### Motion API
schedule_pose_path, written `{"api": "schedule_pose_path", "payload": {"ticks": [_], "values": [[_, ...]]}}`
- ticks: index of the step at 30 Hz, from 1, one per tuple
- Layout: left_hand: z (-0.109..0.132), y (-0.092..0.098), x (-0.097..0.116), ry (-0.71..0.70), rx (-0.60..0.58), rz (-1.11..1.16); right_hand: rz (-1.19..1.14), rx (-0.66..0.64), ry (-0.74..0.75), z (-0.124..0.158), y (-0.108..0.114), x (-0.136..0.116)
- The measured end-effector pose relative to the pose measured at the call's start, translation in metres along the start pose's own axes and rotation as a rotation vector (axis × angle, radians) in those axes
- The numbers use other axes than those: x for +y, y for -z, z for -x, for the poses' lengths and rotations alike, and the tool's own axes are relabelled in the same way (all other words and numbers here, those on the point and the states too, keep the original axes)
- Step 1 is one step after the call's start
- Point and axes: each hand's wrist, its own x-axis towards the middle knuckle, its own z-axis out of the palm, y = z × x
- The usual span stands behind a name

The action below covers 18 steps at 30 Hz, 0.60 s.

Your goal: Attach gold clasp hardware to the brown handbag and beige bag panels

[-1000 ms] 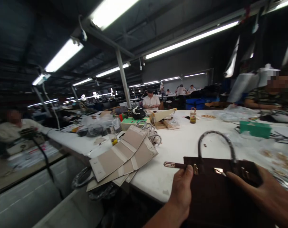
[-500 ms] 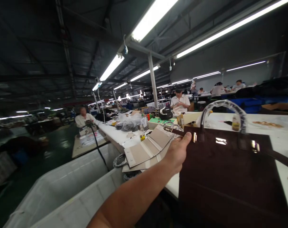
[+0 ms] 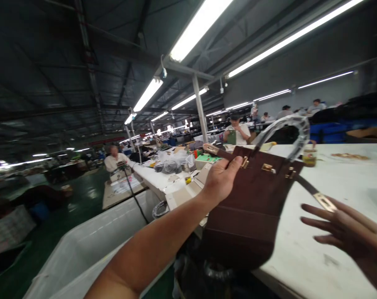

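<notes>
Along the right side runs a white table (image 3: 313,249), with a pale bin (image 3: 85,241) to its left. Before the table's near edge, a dark brown bag (image 3: 247,207) hangs tilted, its film-wrapped handle (image 3: 304,135) arching above. At its upper left corner the left hand (image 3: 221,178) grips the bag, thumb pressed on the front, the other fingers mostly hidden. Over the table, the right hand (image 3: 347,226) has three fingers fanned wide; at its upper side it meets a strap (image 3: 307,185) ending in a gold plate (image 3: 321,200), but whether it pinches that, I cannot tell.
</notes>
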Motion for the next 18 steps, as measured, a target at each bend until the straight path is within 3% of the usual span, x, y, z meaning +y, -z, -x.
{"api": "schedule_pose_path", "payload": {"ticks": [4,9,13,18], "values": [[0.008,-0.008,-0.001,-0.032,-0.021,-0.145,-0.181,-0.163,-0.011,0.007,-0.017,-0.01],[0.022,-0.023,0.002,-0.087,-0.116,-0.345,-0.289,-0.251,-0.006,0.002,-0.016,-0.009],[0.034,-0.033,0.006,-0.35,-0.188,-0.526,-0.159,-0.271,0.015,-0.007,-0.01,0.002],[0.051,-0.04,0.008,-0.822,-0.433,-0.702,0.09,-0.2,0.213,-0.03,0.009,0.021]]}}
